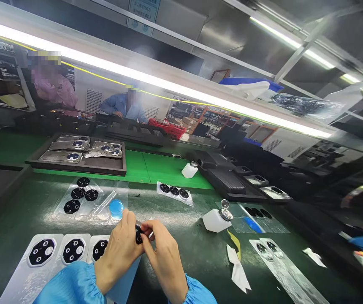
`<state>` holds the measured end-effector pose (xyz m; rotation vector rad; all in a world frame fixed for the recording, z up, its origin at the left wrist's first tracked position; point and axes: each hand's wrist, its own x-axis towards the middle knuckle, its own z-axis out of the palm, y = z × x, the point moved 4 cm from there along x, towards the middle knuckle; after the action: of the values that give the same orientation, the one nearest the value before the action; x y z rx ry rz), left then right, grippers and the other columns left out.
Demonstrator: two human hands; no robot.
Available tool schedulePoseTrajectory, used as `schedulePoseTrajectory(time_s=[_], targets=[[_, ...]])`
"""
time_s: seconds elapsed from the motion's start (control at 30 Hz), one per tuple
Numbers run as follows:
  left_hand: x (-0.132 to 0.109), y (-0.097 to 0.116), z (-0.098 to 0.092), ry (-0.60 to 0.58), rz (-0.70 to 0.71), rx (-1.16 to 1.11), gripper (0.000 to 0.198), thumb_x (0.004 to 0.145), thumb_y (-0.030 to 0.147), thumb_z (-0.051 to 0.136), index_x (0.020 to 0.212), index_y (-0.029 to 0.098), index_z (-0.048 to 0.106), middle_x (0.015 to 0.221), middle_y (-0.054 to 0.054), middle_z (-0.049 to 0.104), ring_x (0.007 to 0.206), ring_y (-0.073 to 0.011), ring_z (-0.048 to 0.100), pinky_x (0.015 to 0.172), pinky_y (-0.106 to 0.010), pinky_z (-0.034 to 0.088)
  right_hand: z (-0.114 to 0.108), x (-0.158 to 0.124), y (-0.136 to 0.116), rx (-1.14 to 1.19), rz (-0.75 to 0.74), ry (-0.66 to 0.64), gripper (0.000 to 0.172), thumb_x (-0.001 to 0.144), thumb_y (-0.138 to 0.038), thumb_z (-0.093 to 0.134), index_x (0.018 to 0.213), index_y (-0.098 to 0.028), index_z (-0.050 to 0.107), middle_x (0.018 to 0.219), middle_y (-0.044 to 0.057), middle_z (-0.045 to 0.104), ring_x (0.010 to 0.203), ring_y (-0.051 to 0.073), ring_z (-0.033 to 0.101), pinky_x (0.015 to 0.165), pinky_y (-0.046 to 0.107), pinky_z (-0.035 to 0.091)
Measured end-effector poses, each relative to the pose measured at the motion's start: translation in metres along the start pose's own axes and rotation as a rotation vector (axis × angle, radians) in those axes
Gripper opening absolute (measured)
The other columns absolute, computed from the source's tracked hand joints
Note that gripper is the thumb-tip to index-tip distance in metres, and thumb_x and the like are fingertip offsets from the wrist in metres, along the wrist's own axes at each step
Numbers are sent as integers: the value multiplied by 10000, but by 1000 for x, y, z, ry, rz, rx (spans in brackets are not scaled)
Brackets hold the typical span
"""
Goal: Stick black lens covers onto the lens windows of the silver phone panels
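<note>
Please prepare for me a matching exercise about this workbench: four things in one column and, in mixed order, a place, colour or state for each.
1. small black part
2. left-side dark tray
3. nearer bottle
4. curled strip

A. white, with metallic top
B. yellow
C. in the fingers of the left hand and right hand
D. holds silvery panels

Pairs: 1-C, 2-D, 3-A, 4-B

Factory workshop: tube light (pixel 156 80), green workbench (pixel 181 223), parts tray (pixel 80 167) (blue-clad co-worker (pixel 137 112) beyond).
</note>
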<state>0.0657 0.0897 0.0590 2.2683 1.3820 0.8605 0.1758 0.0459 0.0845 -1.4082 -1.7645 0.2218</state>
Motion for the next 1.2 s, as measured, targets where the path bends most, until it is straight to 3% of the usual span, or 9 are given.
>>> schedulePoseTrajectory(time_s=[0.2,0.37,0.87,1.2], targets=[[15,4,8,-27,0,46,330,732,-20,429,875,255,316,935,-24,454,811,-208,564,688,-327,488,5,12,6,-225,27,-57,294,767,-21,503,974,-225,541,933,51,642,855,226,641,696,340,532],[23,7,15,-49,-31,67,368,703,-80,388,875,243,349,936,-30,463,792,-204,570,658,-309,478,9,17,15,-287,63,-63,288,742,-5,503,929,-224,520,917,49,631,844,242,624,678,358,518],[24,0,29,-69,-78,34,279,827,-6,436,847,253,333,922,-22,459,757,-185,568,616,-286,452,17,17,28,-380,18,-101,183,889,-58,468,852,-233,509,878,51,609,793,226,584,613,321,456],[20,-7,36,-128,-73,-19,309,818,-41,421,836,252,327,905,-13,429,799,-206,552,682,-323,458,24,14,37,-339,33,-202,169,860,-64,485,815,-227,485,850,39,594,788,218,567,660,320,442]])
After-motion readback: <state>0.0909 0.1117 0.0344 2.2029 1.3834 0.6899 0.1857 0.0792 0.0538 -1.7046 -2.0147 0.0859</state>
